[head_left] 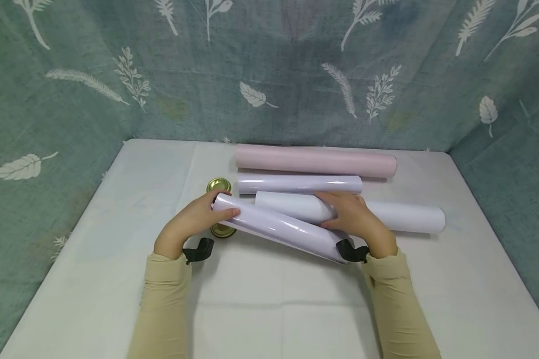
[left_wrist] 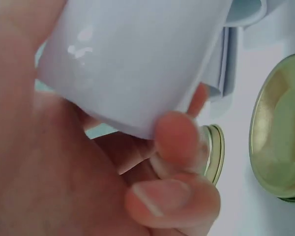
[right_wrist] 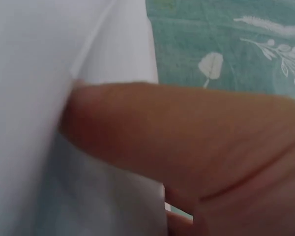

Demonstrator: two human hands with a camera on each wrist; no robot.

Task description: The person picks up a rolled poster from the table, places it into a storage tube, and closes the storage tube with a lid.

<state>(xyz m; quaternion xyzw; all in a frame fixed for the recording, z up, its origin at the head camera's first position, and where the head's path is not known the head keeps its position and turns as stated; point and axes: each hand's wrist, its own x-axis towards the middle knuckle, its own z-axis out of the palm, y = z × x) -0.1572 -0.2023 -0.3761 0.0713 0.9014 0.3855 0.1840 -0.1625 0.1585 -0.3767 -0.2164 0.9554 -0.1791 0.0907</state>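
My left hand [head_left: 188, 219] holds the left end of a glossy pale-lavender roll [head_left: 278, 227] that slants down to the right. In the left wrist view, the fingers curl around the end of this roll [left_wrist: 132, 64], and its edge shows close up. A longer matte white roll [head_left: 406, 217] lies just behind, gripped near its middle by my right hand [head_left: 355, 217]. The right wrist view has the thumb [right_wrist: 123, 118] against white roll surfaces; the fingertips behind are hidden. Beside the left hand are two round gold lids, a far one [head_left: 218, 185] and a near one [head_left: 222, 230] partly covered.
Behind the held rolls lies another glossy lavender roll [head_left: 298, 184], and behind that a thicker pink roll [head_left: 316, 161]. All are on a white-covered table [head_left: 251, 319]. Green leaf-patterned cloth [head_left: 287, 89] closes off the back and sides.
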